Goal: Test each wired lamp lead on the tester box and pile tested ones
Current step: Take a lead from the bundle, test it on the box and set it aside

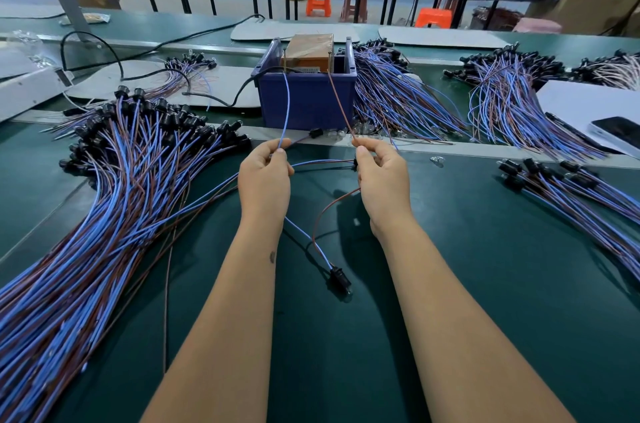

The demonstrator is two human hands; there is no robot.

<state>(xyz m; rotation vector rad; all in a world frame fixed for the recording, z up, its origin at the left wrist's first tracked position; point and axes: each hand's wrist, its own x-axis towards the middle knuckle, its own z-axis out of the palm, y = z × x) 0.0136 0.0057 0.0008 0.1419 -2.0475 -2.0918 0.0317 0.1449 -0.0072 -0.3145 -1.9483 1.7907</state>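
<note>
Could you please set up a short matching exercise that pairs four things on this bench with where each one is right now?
Things
1. blue wire
2. brown wire
3. black lamp socket
4. phone

Places
A. lying on the green mat between the forearms
B. pinched by the right hand
C. at the far right on a white sheet
D. pinched by the left hand

Pairs: 1-D, 2-B, 3-A, 4-C
</note>
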